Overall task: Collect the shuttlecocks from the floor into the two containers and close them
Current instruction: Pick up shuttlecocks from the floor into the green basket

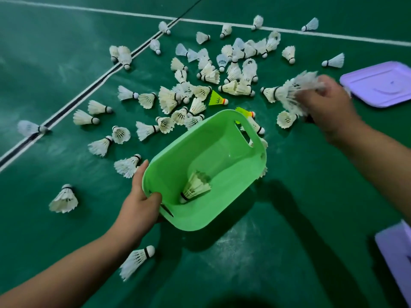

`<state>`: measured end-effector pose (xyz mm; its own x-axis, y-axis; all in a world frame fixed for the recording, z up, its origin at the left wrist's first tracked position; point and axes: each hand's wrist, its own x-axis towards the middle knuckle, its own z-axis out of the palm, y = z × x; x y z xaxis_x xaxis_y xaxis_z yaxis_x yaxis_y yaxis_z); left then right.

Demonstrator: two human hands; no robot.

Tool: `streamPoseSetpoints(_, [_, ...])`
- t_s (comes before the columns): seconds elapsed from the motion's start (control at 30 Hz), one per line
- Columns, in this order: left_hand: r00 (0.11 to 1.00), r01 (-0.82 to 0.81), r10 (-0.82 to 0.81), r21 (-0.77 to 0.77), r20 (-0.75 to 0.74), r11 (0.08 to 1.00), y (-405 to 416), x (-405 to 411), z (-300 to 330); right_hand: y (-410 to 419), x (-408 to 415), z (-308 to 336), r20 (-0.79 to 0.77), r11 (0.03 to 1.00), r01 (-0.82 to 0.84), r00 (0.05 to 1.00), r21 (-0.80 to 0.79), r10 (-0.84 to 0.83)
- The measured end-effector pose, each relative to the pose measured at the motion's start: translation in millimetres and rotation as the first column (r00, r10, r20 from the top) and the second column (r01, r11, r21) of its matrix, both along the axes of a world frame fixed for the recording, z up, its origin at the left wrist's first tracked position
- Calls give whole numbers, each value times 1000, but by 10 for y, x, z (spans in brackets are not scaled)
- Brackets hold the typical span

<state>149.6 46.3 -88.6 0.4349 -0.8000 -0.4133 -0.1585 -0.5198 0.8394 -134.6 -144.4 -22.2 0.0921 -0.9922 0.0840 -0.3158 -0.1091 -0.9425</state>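
While the green container [206, 172] is tilted above the floor, entries run as follows.
Green container: open-topped plastic tub with slot handles; one white shuttlecock [194, 186] lies inside, cork toward the near wall.
Left hand [142, 196]: grips the container's near rim, thumb inside, fingers outside.
Right hand [327, 105]: curled round a blurred bunch of white shuttlecocks [295, 94], well right of the container.
Scattered shuttlecocks [209, 74]: mostly white feather, two yellow-green, strewn beyond the container.
Purple lid [382, 83]: flat, beside the right hand.
Floor [278, 252]: green court, white lines.
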Motion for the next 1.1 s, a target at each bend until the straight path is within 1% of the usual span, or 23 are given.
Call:
streamPoseSetpoints(0.03, [1000,0,0,-7,-11,1000,3,-5,9,110,135,139,26,975,-207,978,80,205])
streamPoseSetpoints(0.07, [1000,0,0,-13,-12,1000,18,-4,25,217,275,212,-16,917,-364,928,160,372])
streamPoseSetpoints(0.1, [1000,3,-4,-21,-7,1000,40,3,57,308,419,215,-139,857,-463,855,226,499])
streamPoseSetpoints(0.13, [1000,7,-7,-24,-8,1000,61,12,89,392,555,156,-322,824,-494,761,277,564])
streamPoseSetpoints(0.17, [1000,13,-14,-26,-11,1000,81,28,114,432,674,48,-498,830,-472,665,297,556])
streamPoseSetpoints(0.2, [1000,21,-21,-25,-12,999,107,42,137,459,786,-84,-631,857,-437,592,272,502])
streamPoseSetpoints(0.23, [1000,27,-27,-26,-13,999,144,55,160,496,907,-215,-709,881,-399,543,255,451])
streamPoseSetpoints(0.27, [999,35,-36,-27,-14,999,174,59,188,540,1021,-335,-737,896,-366,528,252,423])
streamPoseSetpoints(0.33, [999,41,-42,-36,-23,998,214,64,229,601,1208,-539,-705,885,-321,537,338,463])
streamPoseSetpoints(0.43, [997,32,-35,-57,-61,998,267,124,271,669,1422,-677,-540,792,-316,596,523,595])
streamPoseSetpoints(0.6, [996,-20,15,-51,-88,998,375,284,289,744,1744,-762,-500,715,-350,532,605,683])
streamPoseSetpoints(0.7, [995,-37,32,-54,-93,998,426,376,280,805,1917,-835,-345,603,-390,554,696,757])
streamPoseSetpoints(0.77, [995,-46,41,-50,-93,998,462,446,255,824,1994,-866,-323,567,-401,530,720,784])
streamPoseSetpoints(0.8, [995,-48,44,-48,-91,998,477,478,237,837,2040,-861,-393,582,-406,458,705,797])
streamPoseSetpoints(0.83, [995,-45,41,-48,-87,998,490,505,221,846,2084,-847,-505,621,-398,363,675,783])
streamPoseSetpoints(0.87, [996,-41,38,-46,-79,998,497,528,210,863,2125,-830,-624,688,-397,298,607,722])
streamPoseSetpoints(0.9, [997,-40,37,-44,-65,998,511,566,204,891,2169,-811,-709,746,-392,267,539,652])
streamPoseSetpoints(0.93, [997,-50,48,-45,-55,998,523,629,212,908,2216,-794,-761,795,-376,276,477,587])
streamPoseSetpoints(0.97, [996,-71,67,-55,-58,996,517,676,231,901,2222,-766,-794,835,-361,304,416,527])
streamPoseSetpoints(1.0, [993,-108,104,-64,-61,992,516,752,262,906,2243,-716,-803,867,-368,369,336,468])
streamPoseSetpoints(1.03, [987,-157,153,-79,-56,984,536,877,296,908,2305,-693,-787,886,-405,459,227,411])
streamPoseSetpoints(1.07, [976,-213,209,-92,-56,973,563,1018,317,932,2343,-622,-744,883,-464,564,71,357])
streamPoseSetpoints(1.1, [960,-278,271,-106,-71,955,600,1156,335,973,2378,-535,-666,844,-519,678,-134,311])
